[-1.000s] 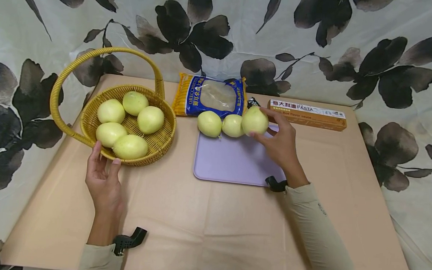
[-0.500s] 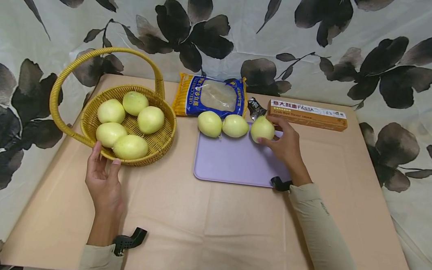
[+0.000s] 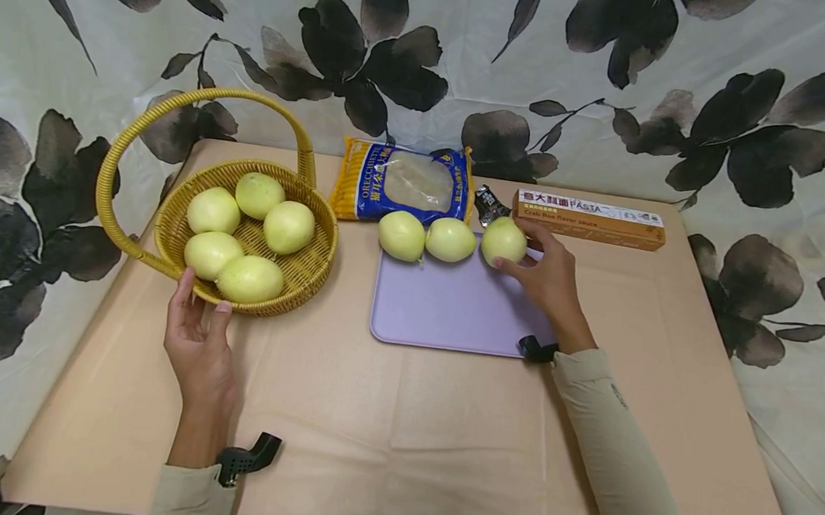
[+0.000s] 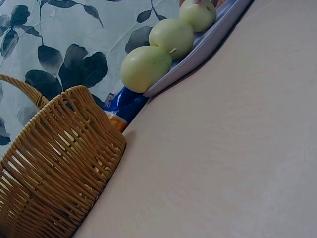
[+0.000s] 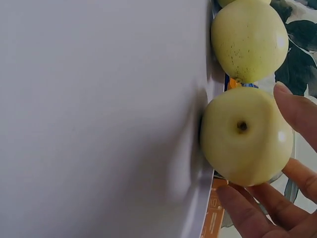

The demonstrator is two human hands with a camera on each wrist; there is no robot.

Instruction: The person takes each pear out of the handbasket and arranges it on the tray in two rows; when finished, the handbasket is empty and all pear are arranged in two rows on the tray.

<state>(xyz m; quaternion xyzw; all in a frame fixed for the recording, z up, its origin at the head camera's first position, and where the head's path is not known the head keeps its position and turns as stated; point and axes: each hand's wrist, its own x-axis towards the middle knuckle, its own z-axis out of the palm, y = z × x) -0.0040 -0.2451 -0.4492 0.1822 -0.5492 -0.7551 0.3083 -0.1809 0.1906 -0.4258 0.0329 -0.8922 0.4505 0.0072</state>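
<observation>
My right hand (image 3: 546, 274) holds a pale yellow-green pear (image 3: 503, 242), thumb at its near side and fingers round its right side. This pear sits on the far part of a lilac tray (image 3: 444, 314); a dark hollow in its end faces the right wrist view. Two more pears, a middle one (image 3: 451, 240) and a left one (image 3: 401, 236), stand in a row beside it along the tray's far edge. My left hand (image 3: 201, 347) rests its fairly straight fingers at the near rim of a yellow wicker basket (image 3: 306, 283), in which several pears (image 3: 250, 279) lie.
Behind the row lies a blue and yellow pasta bag (image 3: 409, 183), with a small black packet (image 3: 490, 205) to its right. An orange-brown pasta box (image 3: 589, 220) is at the back right. The basket's tall handle (image 3: 204, 95) arches up. Floral cloth (image 3: 408, 78) hangs behind the table.
My right hand has moved the pear rightward and down onto the tray, opening a gap from the middle pear and uncovering the black packet. My left hand stays at the basket.
</observation>
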